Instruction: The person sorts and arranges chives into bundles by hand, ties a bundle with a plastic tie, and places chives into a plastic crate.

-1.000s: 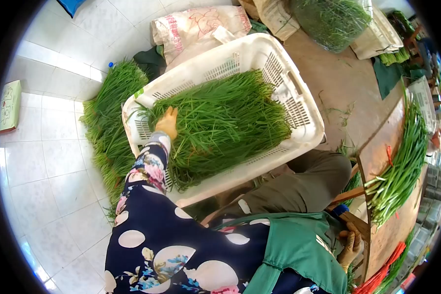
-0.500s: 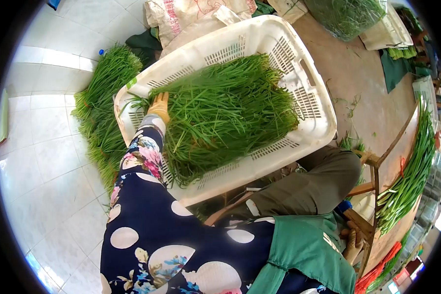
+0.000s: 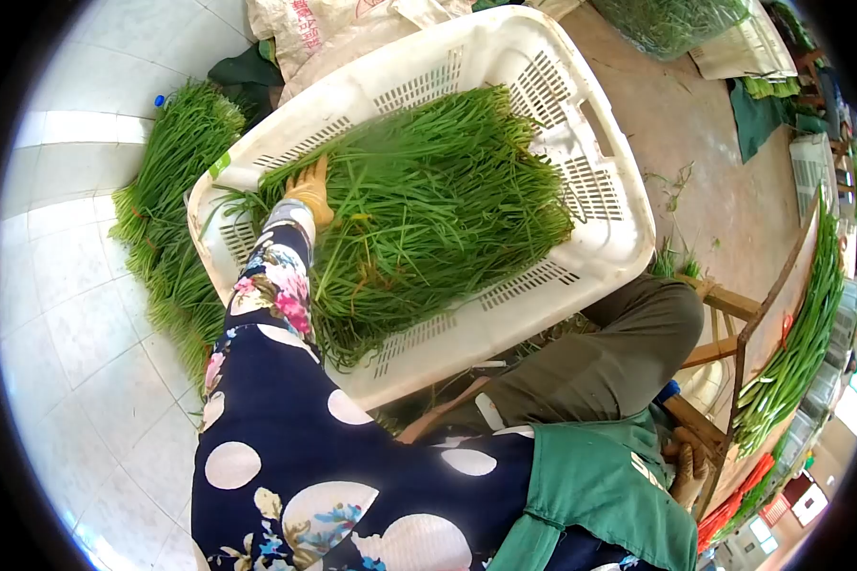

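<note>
My left hand (image 3: 309,192), in a yellowish glove, rests on loose green chives (image 3: 438,209) at the left end of a large white plastic basket (image 3: 348,100). Its fingers are stretched out and slightly apart among the leaves, their tips partly covered. The chives lie in a thick layer, cut ends mostly toward the right of the basket. My right hand (image 3: 687,471), gloved and stained, is low at the right beside the wooden table frame. Green apron cloth partly covers it, and its grip is unclear.
Bundled chives (image 3: 167,219) are piled on the tiled floor left of the basket. A printed woven sack (image 3: 324,38) lies behind it. At right, a wooden table (image 3: 762,324) carries more long green stalks (image 3: 800,333) and red ties (image 3: 738,500).
The view has shifted, so the basket appears slightly farther left and higher. My left hand stays at the basket's left end, its fingers a little more spread. My right hand looks unchanged.
</note>
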Demonstrator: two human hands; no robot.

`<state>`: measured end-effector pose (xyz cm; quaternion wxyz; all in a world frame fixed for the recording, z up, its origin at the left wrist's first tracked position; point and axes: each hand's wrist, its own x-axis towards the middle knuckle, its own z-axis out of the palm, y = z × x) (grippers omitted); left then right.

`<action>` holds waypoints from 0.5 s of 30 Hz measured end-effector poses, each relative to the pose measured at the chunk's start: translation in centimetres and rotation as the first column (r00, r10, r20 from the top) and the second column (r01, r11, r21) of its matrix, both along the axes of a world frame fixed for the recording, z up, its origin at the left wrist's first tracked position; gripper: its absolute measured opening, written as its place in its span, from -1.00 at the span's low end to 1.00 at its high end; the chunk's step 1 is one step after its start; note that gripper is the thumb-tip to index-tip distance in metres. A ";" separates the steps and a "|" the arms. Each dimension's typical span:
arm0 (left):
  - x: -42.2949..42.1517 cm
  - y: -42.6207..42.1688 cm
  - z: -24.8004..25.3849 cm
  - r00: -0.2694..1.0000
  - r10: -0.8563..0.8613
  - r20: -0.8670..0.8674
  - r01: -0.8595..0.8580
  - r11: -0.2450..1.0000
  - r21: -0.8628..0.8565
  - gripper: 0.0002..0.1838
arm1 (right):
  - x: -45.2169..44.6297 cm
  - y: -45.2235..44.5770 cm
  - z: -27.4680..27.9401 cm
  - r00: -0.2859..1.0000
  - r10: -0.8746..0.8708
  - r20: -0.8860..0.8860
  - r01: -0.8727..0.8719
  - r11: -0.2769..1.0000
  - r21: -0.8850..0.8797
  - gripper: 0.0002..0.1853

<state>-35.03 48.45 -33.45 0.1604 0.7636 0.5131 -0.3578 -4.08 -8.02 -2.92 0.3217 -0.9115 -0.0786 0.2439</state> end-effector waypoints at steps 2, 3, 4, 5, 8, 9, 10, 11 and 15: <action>0.5 -0.1 0.4 0.997 -0.060 -0.051 0.060 0.998 -0.001 0.26 | -0.1 1.5 0.5 0.998 0.062 0.027 -0.061 0.998 -0.019 -0.69; 0.8 -0.4 0.7 0.987 -0.116 -0.108 0.117 0.993 -0.001 0.28 | -0.2 1.9 0.8 0.998 0.061 0.034 -0.061 0.998 -0.027 -0.69; 0.9 -0.6 0.6 0.987 -0.127 -0.102 0.128 0.992 0.006 0.24 | -0.3 2.2 1.0 0.999 0.046 0.022 -0.045 0.998 -0.040 -0.69; 0.9 -0.8 0.2 0.987 -0.126 -0.102 0.126 0.992 -0.001 0.24 | -0.4 2.4 1.1 0.999 0.031 0.006 -0.031 0.998 -0.052 -0.69; 0.4 -1.6 -1.5 0.991 -0.135 0.000 0.133 0.976 0.173 0.09 | 0.0 2.3 0.8 0.999 0.033 -0.009 -0.033 0.997 -0.073 -0.69; 0.5 -1.6 -1.9 0.991 -0.137 0.000 0.135 0.975 0.175 0.09 | 0.0 2.4 0.7 0.999 0.031 -0.009 -0.031 0.997 -0.072 -0.69; 0.9 -1.7 -2.2 0.995 -0.102 -0.018 0.104 0.985 0.137 -0.01 | 0.1 2.7 0.6 1.000 0.018 -0.018 -0.019 0.999 -0.046 -0.69; 1.4 -1.6 -1.9 0.997 -0.069 -0.037 0.073 0.992 0.102 -0.10 | 0.2 2.9 0.5 1.000 0.004 -0.026 -0.005 1.000 -0.018 -0.68; 2.0 -2.5 -1.3 0.995 -0.099 0.000 0.098 0.990 0.099 -0.38 | 0.1 2.0 0.0 0.999 0.005 -0.053 -0.004 1.000 0.027 -0.68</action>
